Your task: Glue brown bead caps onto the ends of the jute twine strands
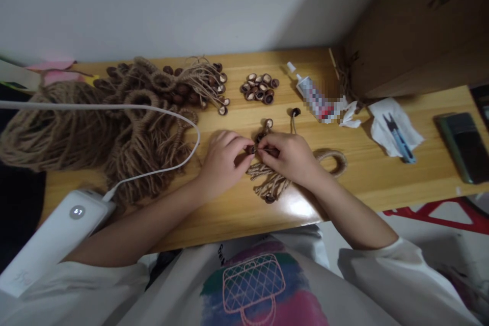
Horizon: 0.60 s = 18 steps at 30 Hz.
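Observation:
Between thumb and index finger, my left hand pinches a small brown nutshell half. My right hand, its fingers closed, pinches a thin cord end right beside that shell. A twine tassel lies under my right hand, with a wrapped ring showing past the wrist. Another shell with a pale inside sits just beyond my fingertips. One dark shell piece lies at the end of a cord behind my right hand. My right fingers partly hide the cord in their grip.
Heaped twine and finished-looking tassels fill the left side, crossed by a white cable to a power bank. Several shell halves lie at the back. To the right are a glue tube, snips on tissue, a phone and a cardboard box.

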Available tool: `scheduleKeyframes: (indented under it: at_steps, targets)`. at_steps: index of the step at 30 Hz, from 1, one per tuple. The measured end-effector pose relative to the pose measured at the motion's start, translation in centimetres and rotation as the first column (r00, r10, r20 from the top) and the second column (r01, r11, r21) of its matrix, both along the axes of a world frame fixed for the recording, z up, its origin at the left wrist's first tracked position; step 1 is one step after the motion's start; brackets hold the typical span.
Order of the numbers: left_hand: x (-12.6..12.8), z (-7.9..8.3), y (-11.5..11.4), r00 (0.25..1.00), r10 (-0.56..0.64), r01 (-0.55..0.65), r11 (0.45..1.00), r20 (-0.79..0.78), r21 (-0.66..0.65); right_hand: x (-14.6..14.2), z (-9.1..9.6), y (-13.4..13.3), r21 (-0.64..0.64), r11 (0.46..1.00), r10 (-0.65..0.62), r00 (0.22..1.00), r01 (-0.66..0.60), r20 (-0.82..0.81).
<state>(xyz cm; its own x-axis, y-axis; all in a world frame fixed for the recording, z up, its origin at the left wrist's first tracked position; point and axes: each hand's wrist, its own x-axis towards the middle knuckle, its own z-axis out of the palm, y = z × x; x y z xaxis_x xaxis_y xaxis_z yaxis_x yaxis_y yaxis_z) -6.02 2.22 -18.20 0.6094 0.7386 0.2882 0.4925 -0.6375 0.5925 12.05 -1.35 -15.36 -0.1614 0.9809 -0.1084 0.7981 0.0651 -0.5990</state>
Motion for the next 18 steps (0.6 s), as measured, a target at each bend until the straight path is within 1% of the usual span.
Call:
scheduleKeyframes:
  at_steps: [2,4,9,14,18]
  targets:
    - [0.0,0.04,-0.01,1.0,0.0,0.0,1.0,-0.004,-0.007,0.04,-0.02,-0.02,0.014,0.999,-0.038,0.999,0.038,-0.021]
    - [0.0,0.09,-0.02,1.0,-0.003,0.003,1.0,-0.005,-0.014,0.11,0.03,-0.07,0.019,0.999,-0.048,0.998,0.049,-0.039]
    - [0.03,0.17,-0.04,1.0,0.001,-0.002,1.0,-0.016,-0.02,0.11,0.14,-0.13,0.004,1.0,0.018,0.999,-0.018,-0.027]
    - [0.04,0.09,-0.04,1.0,-0.001,0.001,1.0,-0.012,-0.009,0.15,0.1,-0.09,0.015,0.999,-0.05,0.998,0.051,-0.031]
    - [0.04,0.04,-0.03,1.0,-0.001,0.001,1.0,-0.007,-0.002,0.15,0.17,-0.07,0.001,1.0,0.006,1.0,-0.006,-0.021]
